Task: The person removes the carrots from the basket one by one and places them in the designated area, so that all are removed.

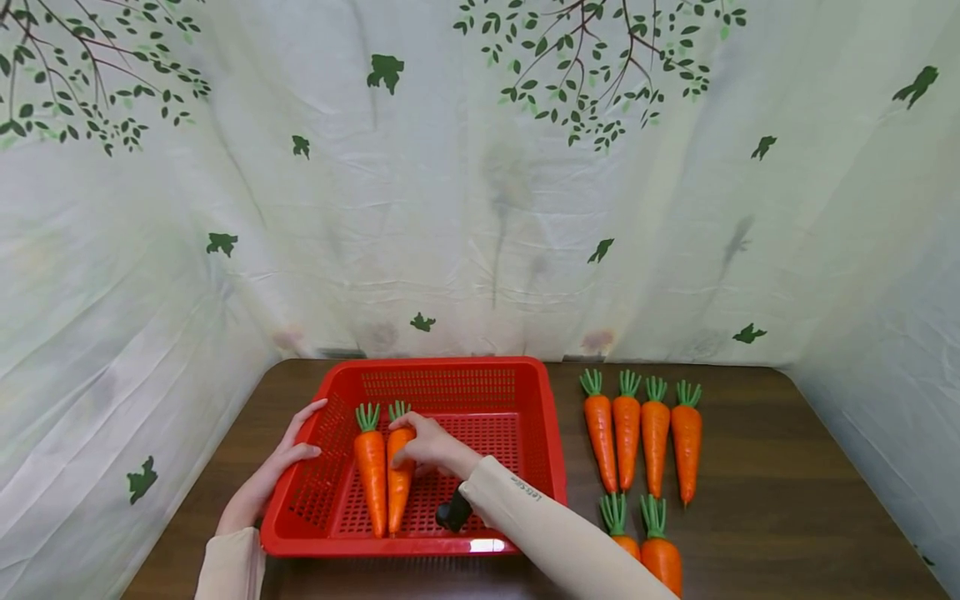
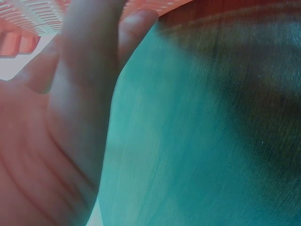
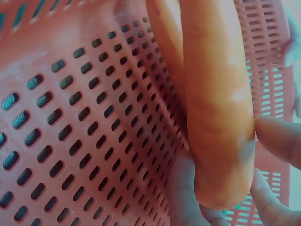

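Observation:
My right hand [image 1: 433, 446] grips a carrot [image 1: 400, 487] with green tops near its thick end, thumb on one side and fingers on the other. This carrot lies inside a red perforated basket [image 1: 553, 450], tip toward me. Close on its left is another carrot [image 1: 371, 475], pointing the same way. In the right wrist view the held carrot [image 3: 216, 103] partly covers the other carrot [image 3: 167, 33]. My left hand [image 1: 276, 462] holds the basket's left side, its thumb and a finger over the rim; the remaining fingers are mostly hidden in the head view.
Right of the basket, several carrots [image 1: 655, 433] lie in a row on the brown table [image 1: 780, 467]. Nearer me are two more carrots [image 1: 662, 562], partly behind my right sleeve [image 1: 555, 521]. A leaf-printed curtain [image 1: 450, 208] hangs behind and along both sides.

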The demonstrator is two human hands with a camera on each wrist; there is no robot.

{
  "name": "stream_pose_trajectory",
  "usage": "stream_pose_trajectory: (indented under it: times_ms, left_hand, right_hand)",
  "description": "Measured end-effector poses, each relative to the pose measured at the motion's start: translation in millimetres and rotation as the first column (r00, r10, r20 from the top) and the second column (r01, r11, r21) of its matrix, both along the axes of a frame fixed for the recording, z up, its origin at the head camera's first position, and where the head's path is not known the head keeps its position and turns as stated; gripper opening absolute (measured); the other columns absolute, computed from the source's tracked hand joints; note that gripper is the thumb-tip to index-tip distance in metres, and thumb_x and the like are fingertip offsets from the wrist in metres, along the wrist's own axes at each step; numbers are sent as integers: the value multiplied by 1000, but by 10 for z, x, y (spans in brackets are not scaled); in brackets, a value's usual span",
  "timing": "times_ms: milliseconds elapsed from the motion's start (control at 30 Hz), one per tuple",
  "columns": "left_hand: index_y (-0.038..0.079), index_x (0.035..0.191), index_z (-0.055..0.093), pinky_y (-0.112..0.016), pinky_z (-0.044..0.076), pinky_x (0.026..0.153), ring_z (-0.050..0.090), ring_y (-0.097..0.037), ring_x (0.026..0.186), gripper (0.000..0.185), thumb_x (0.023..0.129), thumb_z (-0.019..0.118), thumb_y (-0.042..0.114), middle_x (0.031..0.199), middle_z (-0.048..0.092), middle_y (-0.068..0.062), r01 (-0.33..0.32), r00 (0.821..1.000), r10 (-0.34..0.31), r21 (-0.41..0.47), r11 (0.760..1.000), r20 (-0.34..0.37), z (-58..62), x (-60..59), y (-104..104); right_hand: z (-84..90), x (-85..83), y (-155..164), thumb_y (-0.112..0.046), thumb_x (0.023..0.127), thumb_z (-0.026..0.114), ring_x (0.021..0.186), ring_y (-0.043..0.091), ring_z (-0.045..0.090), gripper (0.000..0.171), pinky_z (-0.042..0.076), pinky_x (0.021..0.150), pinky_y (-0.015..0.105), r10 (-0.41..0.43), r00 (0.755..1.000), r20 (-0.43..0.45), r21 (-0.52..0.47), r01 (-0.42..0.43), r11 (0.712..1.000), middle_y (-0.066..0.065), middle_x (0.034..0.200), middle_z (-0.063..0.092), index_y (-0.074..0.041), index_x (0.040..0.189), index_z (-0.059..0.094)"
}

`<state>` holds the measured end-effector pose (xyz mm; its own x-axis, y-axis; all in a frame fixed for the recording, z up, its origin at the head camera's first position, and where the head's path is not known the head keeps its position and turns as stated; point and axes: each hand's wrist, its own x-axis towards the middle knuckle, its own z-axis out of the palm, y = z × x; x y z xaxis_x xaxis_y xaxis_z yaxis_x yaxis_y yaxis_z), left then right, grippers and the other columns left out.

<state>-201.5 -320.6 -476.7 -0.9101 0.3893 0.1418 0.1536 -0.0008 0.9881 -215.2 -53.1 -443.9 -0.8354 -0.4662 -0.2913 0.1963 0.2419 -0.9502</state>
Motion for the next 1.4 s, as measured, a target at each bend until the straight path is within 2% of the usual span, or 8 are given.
stream_pose_trajectory:
  times_ms: [167, 400, 567, 767, 1000, 1167, 1300, 1400]
  left_hand:
    - [36, 145, 31, -28, 48, 80, 51, -9, 105, 67, 89, 40, 0, 127, 39, 8, -30, 1000, 30, -25, 999, 5, 3, -4, 12]
    - [36, 144, 32, -28, 48, 80, 51, -10, 104, 66, 89, 41, 1, 126, 39, 7, -45, 999, 45, -39, 998, 10, 3, 1, 10]
    - [36, 145, 31, -29, 48, 80, 51, -10, 104, 66, 90, 40, 1, 126, 39, 8, -28, 1000, 28, -30, 999, 13, -1, -1, 7]
    - [35, 146, 27, -31, 50, 82, 52, -11, 106, 65, 92, 39, 2, 128, 38, 5, 7, 999, -7, -2, 1000, 44, 15, 15, -2]
    - [36, 148, 16, -45, 50, 82, 51, -24, 108, 64, 95, 40, 9, 137, 20, -13, 13, 983, -8, -26, 1000, 181, 77, 75, 16]
    - [34, 149, 11, -48, 49, 84, 49, -28, 111, 66, 95, 40, 9, 140, 15, -17, 16, 977, -11, -24, 1000, 214, 97, 85, 26]
    - [34, 149, 13, -45, 49, 84, 50, -23, 110, 66, 95, 41, 9, 138, 20, -12, 17, 980, -12, -23, 1000, 198, 83, 70, 19]
    - [32, 149, 20, -36, 49, 84, 51, -16, 108, 67, 92, 41, 4, 134, 29, -4, -7, 994, 10, -30, 1000, 107, 51, 42, 13]
  right_hand:
    - [16, -4, 10, 7, 76, 69, 70, 20, 57, 51, 54, 68, 47, 9, 1000, 18, -20, -9, 1000, 8, 102, 51, -8, 122, 54]
    - [38, 0, 21, 10, 76, 69, 82, 23, 55, 51, 54, 67, 47, -16, 1000, -4, -66, 16, 998, 9, 114, 44, -9, 121, 54]
    - [65, -2, 42, 11, 76, 67, 85, 24, 55, 52, 54, 64, 43, -39, 999, -14, -116, 37, 993, 10, 124, 37, -9, 122, 54]
    - [87, -13, 71, 9, 76, 67, 85, 24, 55, 51, 53, 65, 40, -68, 998, -19, -147, 65, 987, 10, 129, 33, -10, 121, 55]
    - [152, -2, 98, 8, 78, 66, 86, 22, 57, 53, 54, 70, 41, -90, 996, -28, -226, 82, 971, 8, 120, 42, -8, 126, 52]
    - [224, 0, 143, 4, 79, 66, 90, 23, 57, 53, 54, 73, 41, -93, 995, -22, -268, 83, 960, 7, 120, 43, -9, 129, 51]
    - [284, -18, 195, 3, 80, 65, 91, 24, 58, 54, 53, 74, 40, -94, 996, -5, -297, 88, 951, 8, 122, 43, -9, 130, 50]
    - [329, -23, 243, 3, 81, 65, 91, 24, 59, 54, 53, 75, 41, -95, 995, 3, -303, 92, 948, 9, 122, 44, -9, 132, 49]
